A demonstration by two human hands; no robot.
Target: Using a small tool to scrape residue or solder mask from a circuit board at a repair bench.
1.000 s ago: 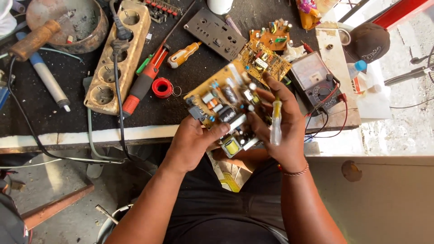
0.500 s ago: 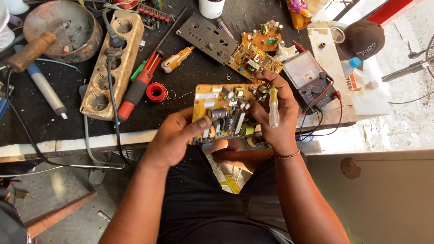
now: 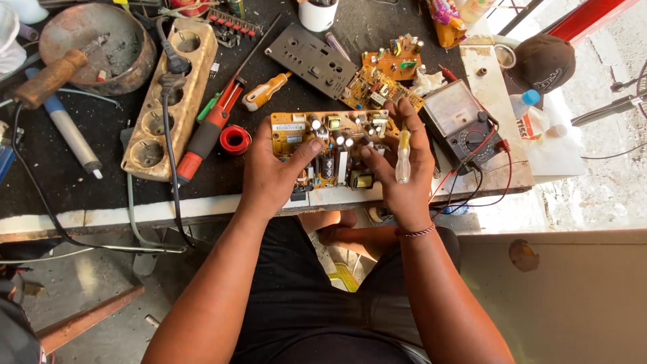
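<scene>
the circuit board [image 3: 330,145] has come up flatter and closer to the counter [image 3: 81,168] edge. the left hand [image 3: 273,172] pinches its side to keep it steady. the right hand [image 3: 397,168] grips the other side, with a small yellow screwdriver [image 3: 403,154] tucked in its fingers.

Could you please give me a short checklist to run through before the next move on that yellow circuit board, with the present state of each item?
1. Both hands on the yellow circuit board: ok; left hand grips its left end, right hand its right end.
2. Small clear-handled screwdriver secure: ok, tucked in the right hand.
3. Board supported: ok, near the edge of the black-topped workbench.
4. Grey analogue multimeter within reach: ok, just right of the right hand.
5. Red probe leads clear of the board: cannot tell.
6. Board disconnected from the beige power strip: cannot tell.
</scene>
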